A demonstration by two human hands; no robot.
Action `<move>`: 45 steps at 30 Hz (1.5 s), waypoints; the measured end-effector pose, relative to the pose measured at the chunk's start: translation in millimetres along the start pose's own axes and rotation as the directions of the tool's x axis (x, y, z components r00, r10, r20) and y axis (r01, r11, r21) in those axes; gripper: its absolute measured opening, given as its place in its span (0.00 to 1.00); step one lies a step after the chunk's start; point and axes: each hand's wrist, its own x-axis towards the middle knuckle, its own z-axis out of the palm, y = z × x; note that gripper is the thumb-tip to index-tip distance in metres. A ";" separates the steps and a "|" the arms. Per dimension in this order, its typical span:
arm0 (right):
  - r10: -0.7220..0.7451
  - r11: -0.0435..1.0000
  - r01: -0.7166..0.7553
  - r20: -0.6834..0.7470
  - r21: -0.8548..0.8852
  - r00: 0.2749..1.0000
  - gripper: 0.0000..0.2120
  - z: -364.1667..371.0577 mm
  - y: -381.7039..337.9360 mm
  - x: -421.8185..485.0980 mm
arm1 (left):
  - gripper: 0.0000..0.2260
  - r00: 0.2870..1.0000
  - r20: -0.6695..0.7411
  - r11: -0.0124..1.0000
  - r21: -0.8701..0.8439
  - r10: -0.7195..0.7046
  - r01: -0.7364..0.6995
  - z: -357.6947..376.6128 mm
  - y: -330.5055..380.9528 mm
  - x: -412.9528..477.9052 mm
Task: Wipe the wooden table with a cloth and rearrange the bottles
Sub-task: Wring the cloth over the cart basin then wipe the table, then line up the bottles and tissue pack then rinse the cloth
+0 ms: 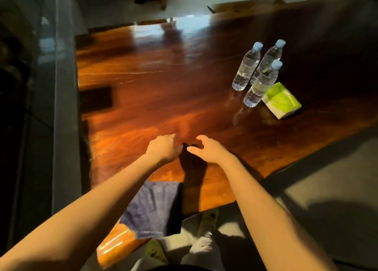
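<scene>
Both hands hang just over the near part of the wooden table (143,96), close together and holding nothing. The left hand (163,149) has its fingers loosely curled downward, while the right hand (206,150) is half spread, thumb and fingers bent around empty air. The blue cloth (153,209) lies flat at the table's near edge, one corner drooping over it. It sits back toward the person's body from both hands and partly under the left forearm, so I'd say the left hand is the nearer one and would have to draw back to take it. The three water bottles (261,84) stand upright in a tight cluster well ahead and off to the right, far from either hand though on the right hand's side, with a green and white tissue pack (281,100) lying just beside the nearest bottle. No wiping looks to be under way, since the cloth is not in anyone's grasp, and the bottles look untouched.
</scene>
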 end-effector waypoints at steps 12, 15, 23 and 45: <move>0.163 0.986 -0.163 -0.002 -0.048 0.987 0.44 -186.2 102.2 56.6 | 0.25 0.986 -0.006 0.985 0.053 0.164 -0.163 -49.7 140.3 132.5; 0.217 0.973 -0.227 -0.170 -0.041 0.961 0.45 -214.1 129.8 72.7 | 0.29 0.985 -0.023 0.981 0.091 0.171 -0.168 -50.5 172.2 163.9; 0.124 0.992 -0.107 -0.449 0.063 0.885 0.53 -251.6 177.9 128.1 | 0.37 0.974 -0.194 0.991 -0.035 0.118 -0.127 -48.8 230.1 246.9; 0.043 0.632 0.362 -0.497 0.685 0.867 0.34 -214.6 187.9 200.2 | 0.28 0.960 -0.273 0.641 -0.749 -0.066 -0.169 -45.9 259.2 357.3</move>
